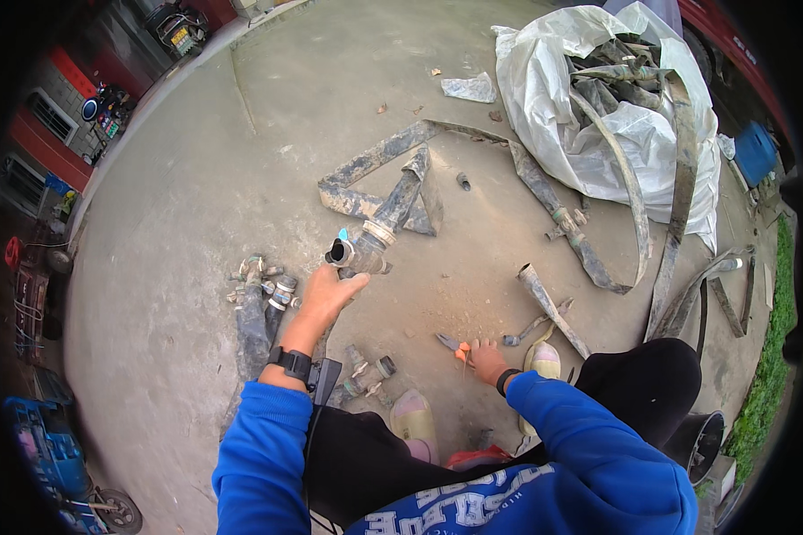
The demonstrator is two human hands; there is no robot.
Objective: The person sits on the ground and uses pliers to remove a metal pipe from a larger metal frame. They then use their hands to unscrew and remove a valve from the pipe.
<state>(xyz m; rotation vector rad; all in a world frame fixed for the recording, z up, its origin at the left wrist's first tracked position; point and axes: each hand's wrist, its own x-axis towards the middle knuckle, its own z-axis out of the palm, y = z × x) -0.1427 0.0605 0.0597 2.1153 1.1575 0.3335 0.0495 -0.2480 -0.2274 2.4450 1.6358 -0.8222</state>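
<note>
My left hand (329, 292) is closed around a dirty plastic pipe fitting (368, 253) with a light blue valve handle. A muddy layflat hose (400, 194) is joined to that fitting by a pale clamp ring and trails away over the ground. Lower and to the right, my right hand (487, 361) has hold of pliers (452, 346) with orange handles, their jaws pointing up and left. Below my left hand lies another branched fitting (365, 378). More hose ends with valve fittings (257, 281) rest on the concrete to its left.
A large white woven sack (542, 114) full of old hoses stands at upper right, with flat hose (682, 154) hanging out. A hose piece (549, 307) and a small black fitting (464, 181) lie on the concrete. A black bucket (699, 445) is beside my knee. Motorbikes and carts stand along the left.
</note>
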